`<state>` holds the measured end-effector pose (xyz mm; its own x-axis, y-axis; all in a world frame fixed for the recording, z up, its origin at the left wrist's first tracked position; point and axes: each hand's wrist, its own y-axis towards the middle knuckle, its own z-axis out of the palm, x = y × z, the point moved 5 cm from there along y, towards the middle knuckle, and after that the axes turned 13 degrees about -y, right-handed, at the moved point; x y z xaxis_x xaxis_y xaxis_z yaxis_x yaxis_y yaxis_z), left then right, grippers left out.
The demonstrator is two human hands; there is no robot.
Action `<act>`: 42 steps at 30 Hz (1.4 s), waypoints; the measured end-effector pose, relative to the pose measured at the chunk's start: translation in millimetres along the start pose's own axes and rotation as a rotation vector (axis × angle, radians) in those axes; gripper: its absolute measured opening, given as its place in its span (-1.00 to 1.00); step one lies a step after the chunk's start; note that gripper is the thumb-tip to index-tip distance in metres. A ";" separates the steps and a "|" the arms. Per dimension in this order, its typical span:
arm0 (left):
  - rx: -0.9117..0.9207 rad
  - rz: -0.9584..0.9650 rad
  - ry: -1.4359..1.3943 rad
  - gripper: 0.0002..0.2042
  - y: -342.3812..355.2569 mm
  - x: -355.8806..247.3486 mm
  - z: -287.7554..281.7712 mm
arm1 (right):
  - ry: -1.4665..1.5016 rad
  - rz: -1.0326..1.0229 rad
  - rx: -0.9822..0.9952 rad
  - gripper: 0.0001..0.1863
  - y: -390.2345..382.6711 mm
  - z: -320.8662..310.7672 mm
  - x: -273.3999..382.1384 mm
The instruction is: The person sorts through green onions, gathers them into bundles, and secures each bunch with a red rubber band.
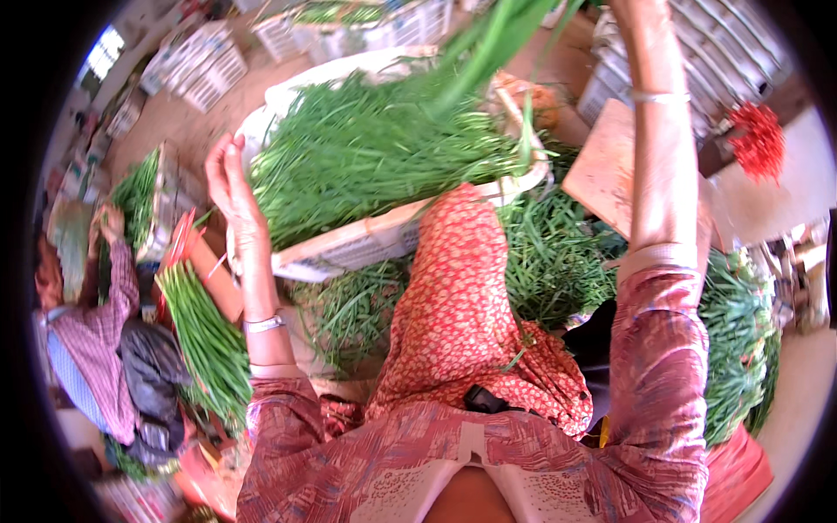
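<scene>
A large white crate (340, 253) piled with long green chive-like leaves (375, 148) stands before me. Beside its left rim, my left hand (234, 192) is raised and open, with nothing in it. My right arm stretches far forward past the crate's right side. Only the base of my right hand (641, 10) shows at the top edge; its fingers are out of the picture. From that edge, near the hand, a bunch of long green leaves (497, 44) hangs above the crate, blurred by motion and apparently held by that hand.
Loose greens (558, 253) lie around the crate. A tied bundle of green stalks (205, 331) is at my left, and stacked green bundles (737, 349) are at my right. Red ties (757, 144) hang at right. Another person (96, 349) works at far left. White crates (205, 65) stand behind.
</scene>
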<state>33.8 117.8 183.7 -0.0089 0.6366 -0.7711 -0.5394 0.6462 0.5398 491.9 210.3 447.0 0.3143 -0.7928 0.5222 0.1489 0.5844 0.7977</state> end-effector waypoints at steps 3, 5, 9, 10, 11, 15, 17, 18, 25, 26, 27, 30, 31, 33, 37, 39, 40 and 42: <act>0.359 0.009 -0.112 -0.53 15.5 -79.4 132.0 | 0.182 0.307 0.035 -0.72 -33.3 -47.0 9.5; 0.697 0.008 -0.249 -0.50 9.0 -111.0 216.9 | 0.223 0.247 0.013 -0.73 -50.8 -65.8 31.4; 1.341 -0.261 -0.548 -0.20 -81.0 -114.4 364.3 | 0.485 0.286 0.121 -0.74 -98.3 -72.7 68.6; 1.458 -0.463 -0.527 -0.10 -106.8 -100.8 381.4 | 0.516 0.284 0.171 -0.74 -104.7 -73.7 74.4; 1.563 -0.674 -0.498 0.00 -132.3 -82.6 393.6 | 0.544 0.285 0.222 -0.73 -111.7 -74.2 77.3; 1.647 -1.085 -0.769 0.19 -243.5 -47.0 377.7 | 0.549 0.305 0.028 -0.73 -143.9 -114.4 75.4; 1.628 -1.250 -0.903 0.16 -283.9 -46.5 366.7 | 0.571 0.314 -0.035 -0.74 -161.7 -137.5 70.7; 1.598 -1.311 -0.957 0.12 -298.3 -63.9 360.9 | 0.586 0.321 -0.034 -0.73 -167.5 -141.6 69.8; 1.367 -1.288 -0.613 -0.23 -278.2 -89.6 345.8 | 0.280 0.583 -0.021 -0.27 -189.9 -162.1 72.4; 1.354 -1.290 -0.613 -0.27 -269.3 -95.2 347.0 | 0.211 0.610 0.000 -0.13 -193.4 -171.0 70.5; 1.322 -1.243 -0.487 -0.32 -257.7 -80.4 344.2 | 0.157 0.675 -0.030 -0.08 -201.7 -174.8 77.3; 1.203 -1.114 -0.438 -0.46 -233.6 -82.3 348.0 | 0.024 0.718 0.064 -0.05 -212.6 -175.1 87.4; 1.206 -1.116 -0.436 -0.46 -230.6 -81.6 350.6 | -0.176 0.729 0.052 -0.06 -215.4 -175.2 88.4; 1.220 -1.003 -0.300 -0.50 -220.7 -85.3 354.1 | -0.369 0.733 0.037 -0.06 -215.9 -167.5 93.0; 1.305 -0.994 -0.174 -0.48 -208.5 -100.4 356.2 | -0.757 0.667 0.107 -0.37 -209.3 -159.3 97.0; 1.335 -0.979 -0.171 -0.46 -196.5 -103.3 357.1 | -0.842 0.650 0.224 -0.48 -204.3 -169.3 92.4; 1.378 -0.986 -0.153 -0.50 -188.8 -103.1 356.9 | -0.908 0.596 0.208 -0.57 -203.3 -174.3 91.2; 1.423 -0.983 -0.093 -0.47 -177.1 -98.5 351.3 | -1.006 0.507 0.198 -0.61 -201.6 -184.4 90.8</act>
<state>426.0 88.4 282.6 -0.0868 -0.2040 -0.9751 0.7925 0.5789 -0.1917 663.3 52.4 277.9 -0.6103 -0.3050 0.7312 0.0404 0.9098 0.4131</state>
